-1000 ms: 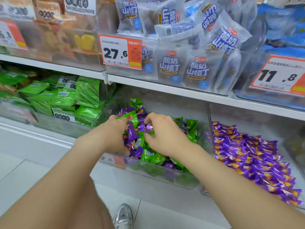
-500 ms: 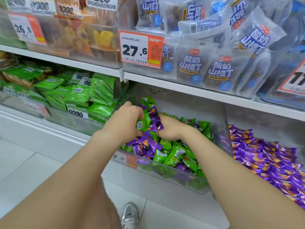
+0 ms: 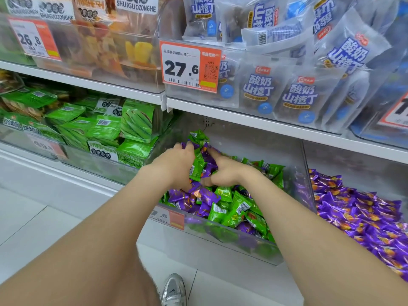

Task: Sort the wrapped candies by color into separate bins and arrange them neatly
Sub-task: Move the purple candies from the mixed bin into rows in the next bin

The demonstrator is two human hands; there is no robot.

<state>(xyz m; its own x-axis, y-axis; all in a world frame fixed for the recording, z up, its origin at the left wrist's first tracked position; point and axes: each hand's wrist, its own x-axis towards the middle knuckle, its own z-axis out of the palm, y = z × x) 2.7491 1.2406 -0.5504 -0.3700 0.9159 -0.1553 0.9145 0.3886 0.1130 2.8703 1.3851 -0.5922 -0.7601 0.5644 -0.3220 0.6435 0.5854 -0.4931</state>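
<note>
With left grip [image 3: 176, 166] and right grip [image 3: 229, 171] pushed deeper and closer than a second ago, both seemingly clamped on mixed candies [image 3: 199, 166] in the middle bin [image 3: 231, 237], so gathering, not yet separating colours.

Hands: two, left hand [image 3: 176, 166] and right hand [image 3: 225, 173], both in mixed bin [image 3: 231, 237]. Wrapped candies [image 3: 223, 193] there: two colours, too many to count. Right of mixed bin: one purple bin [image 3: 357, 166]. Below: one shoe [image 3: 173, 290].

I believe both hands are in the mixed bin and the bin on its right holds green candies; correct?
Not quite: the head view shows the right bin holding purple candies. The left hand and right hand are in the mixed bin.
</note>
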